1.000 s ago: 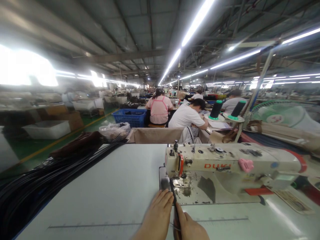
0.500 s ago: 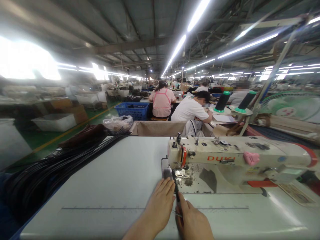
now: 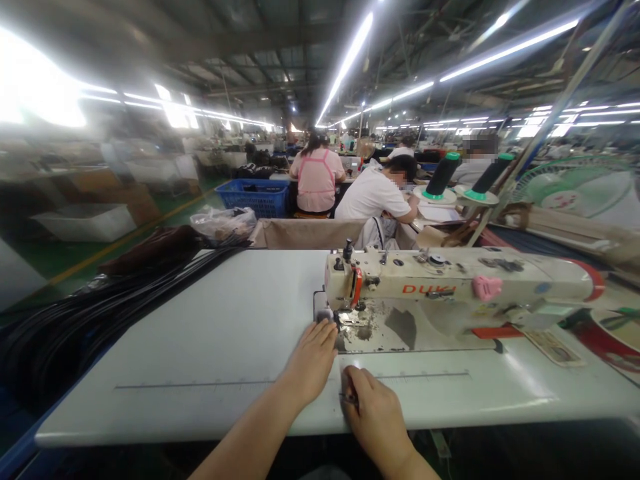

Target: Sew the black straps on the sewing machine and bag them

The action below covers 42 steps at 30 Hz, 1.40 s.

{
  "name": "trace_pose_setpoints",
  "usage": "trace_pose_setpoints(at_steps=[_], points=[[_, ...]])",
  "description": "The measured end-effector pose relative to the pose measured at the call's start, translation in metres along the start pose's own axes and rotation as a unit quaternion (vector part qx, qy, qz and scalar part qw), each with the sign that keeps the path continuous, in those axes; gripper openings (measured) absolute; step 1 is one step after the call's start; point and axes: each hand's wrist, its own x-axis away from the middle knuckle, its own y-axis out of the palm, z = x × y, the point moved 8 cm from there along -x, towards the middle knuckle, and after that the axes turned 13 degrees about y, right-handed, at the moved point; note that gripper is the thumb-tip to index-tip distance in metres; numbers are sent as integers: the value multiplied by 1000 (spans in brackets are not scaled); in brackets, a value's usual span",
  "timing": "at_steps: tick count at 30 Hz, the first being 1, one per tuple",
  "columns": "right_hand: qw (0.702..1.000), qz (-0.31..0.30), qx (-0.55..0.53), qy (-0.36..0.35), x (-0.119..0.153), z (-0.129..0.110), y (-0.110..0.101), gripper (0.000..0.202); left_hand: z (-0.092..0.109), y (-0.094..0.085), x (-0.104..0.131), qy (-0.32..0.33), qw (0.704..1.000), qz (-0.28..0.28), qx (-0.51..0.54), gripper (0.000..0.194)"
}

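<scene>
My left hand (image 3: 314, 353) lies flat on the table just in front of the sewing machine's (image 3: 460, 280) needle area. Its fingers are stretched out and close together, with the tips beside the presser foot (image 3: 345, 313). A bit of dark material shows by those fingertips, mostly hidden. Nearer the table's front edge, my right hand (image 3: 373, 403) is curled, thumb side down to the left. Between its fingers is a small dark, metal-looking tool (image 3: 349, 399), largely covered, so its kind is unclear.
A printed ruler line (image 3: 200, 385) runs across the white table (image 3: 240, 320). Long black strips (image 3: 125, 300) hang over the left side. Behind stand a fabric-lined bin (image 3: 305, 233), a blue crate (image 3: 255, 197) and thread cones (image 3: 443, 177). Co-workers sit ahead.
The black strip between my hands no longer shows there. My right hand has drawn back from the left, widening the gap. The view has shifted, showing the table's front edge.
</scene>
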Motion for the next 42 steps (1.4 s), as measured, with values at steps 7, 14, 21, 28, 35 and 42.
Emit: trace_pose_setpoints(at_steps=[7, 14, 21, 28, 35, 42], points=[[1000, -3, -10, -11, -3, -8, -9, 28, -12, 3, -7, -9, 1000, -21, 3, 42], [1000, -1, -9, -6, -1, -4, -7, 25, -16, -4, -12, -55, 998, -34, 1, 41], [1000, -5, -2, -9, -1, -5, -6, 24, -18, -6, -14, -65, 997, -29, -1, 39], [1000, 5, -16, -15, 0, -4, -5, 23, -27, -6, -18, -66, 997, -24, 36, 38], [999, 37, -14, -34, 4, -5, -6, 22, -82, 0, -50, -123, 987, 12, 98, 38], [999, 43, -15, -30, 6, -5, -8, 28, -86, 7, -81, -31, 993, -6, 116, 38]])
